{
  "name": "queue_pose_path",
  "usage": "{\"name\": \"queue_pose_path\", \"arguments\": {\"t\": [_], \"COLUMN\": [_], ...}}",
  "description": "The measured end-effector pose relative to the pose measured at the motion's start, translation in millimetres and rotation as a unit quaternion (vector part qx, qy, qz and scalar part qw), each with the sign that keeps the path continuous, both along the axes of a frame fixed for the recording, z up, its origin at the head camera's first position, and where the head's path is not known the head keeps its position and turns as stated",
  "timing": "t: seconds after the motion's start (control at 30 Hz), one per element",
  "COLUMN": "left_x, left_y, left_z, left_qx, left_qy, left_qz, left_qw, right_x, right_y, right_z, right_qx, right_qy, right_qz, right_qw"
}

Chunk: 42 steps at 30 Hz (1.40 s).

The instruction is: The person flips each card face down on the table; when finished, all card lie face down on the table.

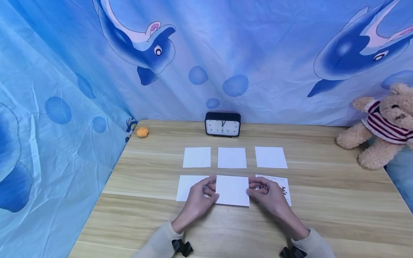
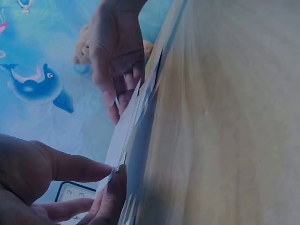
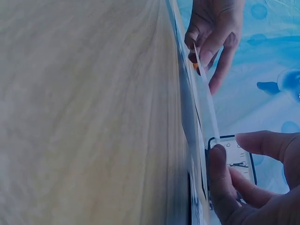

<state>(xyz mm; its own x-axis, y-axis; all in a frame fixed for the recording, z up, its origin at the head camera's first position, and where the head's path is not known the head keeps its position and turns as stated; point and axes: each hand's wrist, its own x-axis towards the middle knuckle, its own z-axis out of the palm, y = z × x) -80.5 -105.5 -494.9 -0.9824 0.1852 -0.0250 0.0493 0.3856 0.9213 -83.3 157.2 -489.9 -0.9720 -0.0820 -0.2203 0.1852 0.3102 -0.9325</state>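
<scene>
Both hands are at the sides of a white card [image 1: 232, 190] in the middle of the near row. My left hand [image 1: 200, 200] pinches its left edge between thumb and fingers. At the opposite edge my right hand [image 1: 274, 199] holds it with thumb and fingertips. In the left wrist view the card [image 2: 123, 136] looks tilted and a little off the tabletop. Partly under the left hand lies a blank white card [image 1: 187, 188]. A printed card [image 1: 285, 193] with small lettering and a reddish picture lies face up, partly hidden by the right hand.
Behind lie three blank white cards, left [image 1: 196, 157], middle [image 1: 232, 158] and right [image 1: 271, 157]. A black clock [image 1: 222, 124] stands at the back of the wooden table [image 1: 145, 215]. An orange lump [image 1: 142, 132] sits back left; a teddy bear [image 1: 384, 125] is at the right.
</scene>
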Motion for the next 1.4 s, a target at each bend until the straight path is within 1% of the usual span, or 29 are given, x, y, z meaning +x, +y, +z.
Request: {"name": "queue_pose_path", "arguments": {"t": [0.17,0.37,0.67,0.9,1.0,1.23,1.3,1.4], "left_x": [-3.8,-7.4,-7.4,-5.7,-4.0,-1.1,-0.8,-1.3], "left_y": [0.9,1.2,1.5,2.1,1.5,0.8,1.0,2.4], "left_z": [0.5,1.5,2.0,5.1,6.0,8.2,9.2,11.1], "left_qx": [-0.03,-0.066,-0.107,-0.116,-0.121,-0.127,-0.128,-0.114], "left_qy": [0.009,0.011,0.023,0.005,0.004,0.02,0.026,0.038], "left_qz": [-0.012,-0.025,-0.042,-0.038,-0.036,-0.039,-0.04,-0.046], "left_qw": [0.9994,0.9974,0.9931,0.9925,0.992,0.9909,0.9906,0.9917], "right_x": [-1.1,-1.6,-0.8,0.7,1.0,1.0,0.9,0.6], "right_y": [0.0,0.9,1.5,4.1,6.9,16.2,19.2,24.6], "right_z": [-0.3,-1.6,-3.7,-1.8,-0.3,7.2,11.1,18.4], "right_qx": [-0.016,-0.011,-0.023,-0.018,-0.021,-0.032,-0.023,0.0], "right_qy": [-0.01,-0.011,-0.007,0.0,0.004,0.001,0.008,0.026], "right_qz": [0.007,0.015,0.022,0.028,0.033,0.034,0.031,0.027], "right_qw": [1.0,1.0,0.999,0.999,0.999,0.999,0.999,0.999]}}
